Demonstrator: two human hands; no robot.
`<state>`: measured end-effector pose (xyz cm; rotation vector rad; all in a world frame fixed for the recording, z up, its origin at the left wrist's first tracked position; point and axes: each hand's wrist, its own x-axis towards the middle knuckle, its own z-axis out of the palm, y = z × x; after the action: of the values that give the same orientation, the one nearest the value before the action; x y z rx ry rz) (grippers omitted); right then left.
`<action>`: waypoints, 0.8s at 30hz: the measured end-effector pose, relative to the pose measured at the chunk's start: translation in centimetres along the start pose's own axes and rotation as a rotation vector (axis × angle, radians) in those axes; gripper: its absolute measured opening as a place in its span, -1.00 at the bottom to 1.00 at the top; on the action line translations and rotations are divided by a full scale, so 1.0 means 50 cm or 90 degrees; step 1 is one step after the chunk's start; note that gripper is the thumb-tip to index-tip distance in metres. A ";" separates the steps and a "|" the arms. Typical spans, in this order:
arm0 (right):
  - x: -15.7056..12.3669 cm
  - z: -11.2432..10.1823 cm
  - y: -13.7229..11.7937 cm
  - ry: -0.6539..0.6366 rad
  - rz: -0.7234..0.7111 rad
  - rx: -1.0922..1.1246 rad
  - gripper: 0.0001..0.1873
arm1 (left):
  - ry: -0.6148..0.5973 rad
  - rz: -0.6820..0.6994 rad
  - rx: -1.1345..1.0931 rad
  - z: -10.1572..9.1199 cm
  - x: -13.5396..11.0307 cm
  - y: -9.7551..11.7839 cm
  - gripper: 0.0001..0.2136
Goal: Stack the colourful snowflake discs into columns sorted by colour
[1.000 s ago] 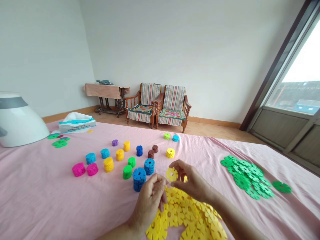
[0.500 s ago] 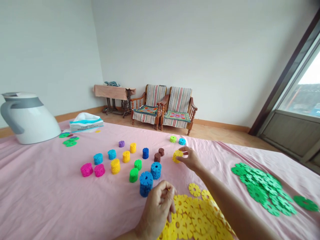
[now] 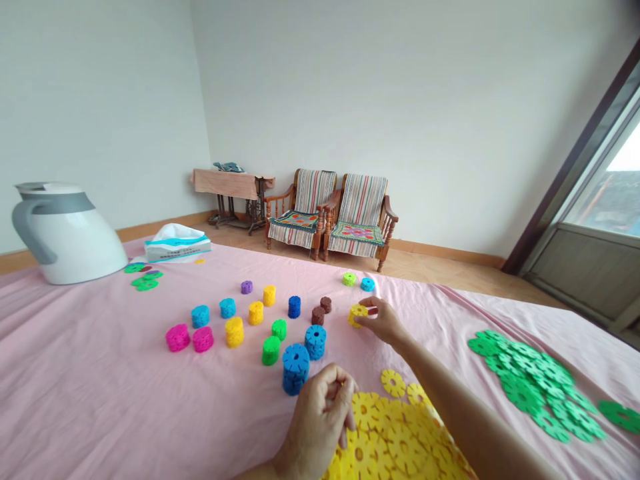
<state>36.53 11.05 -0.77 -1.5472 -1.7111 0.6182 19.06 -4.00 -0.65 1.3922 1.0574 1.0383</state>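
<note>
My right hand (image 3: 384, 321) reaches forward, thumb and fingers closed around a short stack of yellow notched discs (image 3: 357, 315) at the cloth. Curled and closed, my left hand (image 3: 320, 410) is by the left edge of a loose pile of yellow notched discs (image 3: 400, 440); what its fingers hold, if anything, is hidden. Just beyond it stands a tall blue disc stack (image 3: 295, 370), with another blue stack (image 3: 315, 343) behind. Two brown stacks (image 3: 318, 315) are left of the yellow stack. A lime-green stack (image 3: 349, 279) and a light-blue stack (image 3: 367, 285) stand farther back.
Several pink, yellow, green and blue stacks, including a pink stack (image 3: 178, 338), stand on the pink cloth (image 3: 125, 373). Green discs (image 3: 535, 380) lie heaped at right. A white jug (image 3: 75, 233) and a tissue pack (image 3: 177, 245) are at left. Two chairs (image 3: 357, 213) stand beyond.
The yellow discs in my right hand have turned from facing me to lying flatter, with their top showing. My left hand stays near the pile. The whole view has shifted slightly.
</note>
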 end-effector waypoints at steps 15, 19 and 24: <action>-0.111 -0.121 -0.021 -0.211 -0.083 -0.089 -0.86 | 0.008 -0.001 0.011 0.001 -0.002 0.007 -0.70; -0.156 -0.135 -0.022 -0.295 -0.089 -0.195 -0.76 | 0.000 0.004 0.022 0.001 0.000 0.007 -0.70; -0.160 -0.126 -0.015 -0.327 -0.049 -0.196 -0.74 | 0.002 0.009 0.030 0.000 0.002 0.003 -0.69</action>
<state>41.02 2.30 2.08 -1.6111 -2.3302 0.7898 19.09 -3.92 -0.52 1.4386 1.0822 1.0327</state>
